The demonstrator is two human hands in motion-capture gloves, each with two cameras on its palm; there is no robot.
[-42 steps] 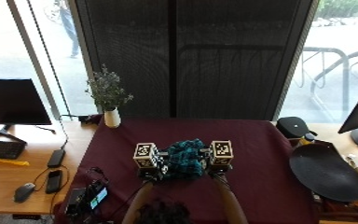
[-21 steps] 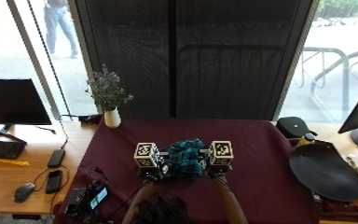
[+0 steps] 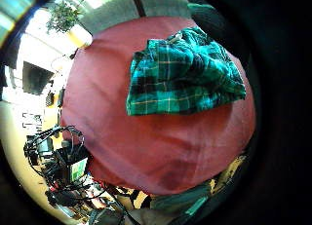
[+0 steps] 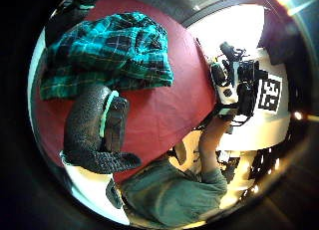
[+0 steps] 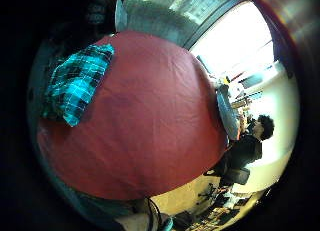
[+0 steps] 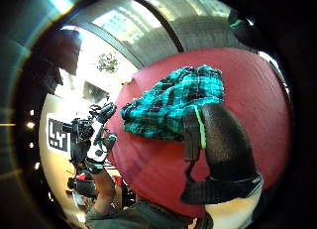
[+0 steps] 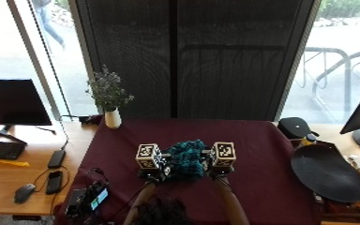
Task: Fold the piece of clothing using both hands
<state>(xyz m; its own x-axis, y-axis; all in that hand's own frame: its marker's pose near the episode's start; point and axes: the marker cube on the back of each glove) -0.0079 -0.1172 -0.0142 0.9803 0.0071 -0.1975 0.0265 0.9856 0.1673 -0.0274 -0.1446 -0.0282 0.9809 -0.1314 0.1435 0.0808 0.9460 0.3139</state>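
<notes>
A teal plaid garment [image 7: 186,159] lies bunched in a small heap on the maroon tablecloth [image 7: 261,150], near the table's front middle. My left hand [image 7: 151,172] is right beside its left edge and my right hand [image 7: 221,171] beside its right edge. The left thumb [image 4: 92,130] lies straight by the garment [image 4: 104,51], its tip at the hem. The right thumb [image 6: 223,140] stands straight in front of the garment [image 6: 173,100]. No cloth shows pinched by either hand. The heap also shows in both little finger side views, garment [image 3: 185,74] and garment [image 5: 75,83], lying flat on the cloth.
A white vase with a plant [image 7: 111,117] stands at the table's far left corner. A black round dish [image 7: 326,173] and a black pouch [image 7: 294,126] lie at the right. A device with cables [image 7: 89,199] sits at the front left corner.
</notes>
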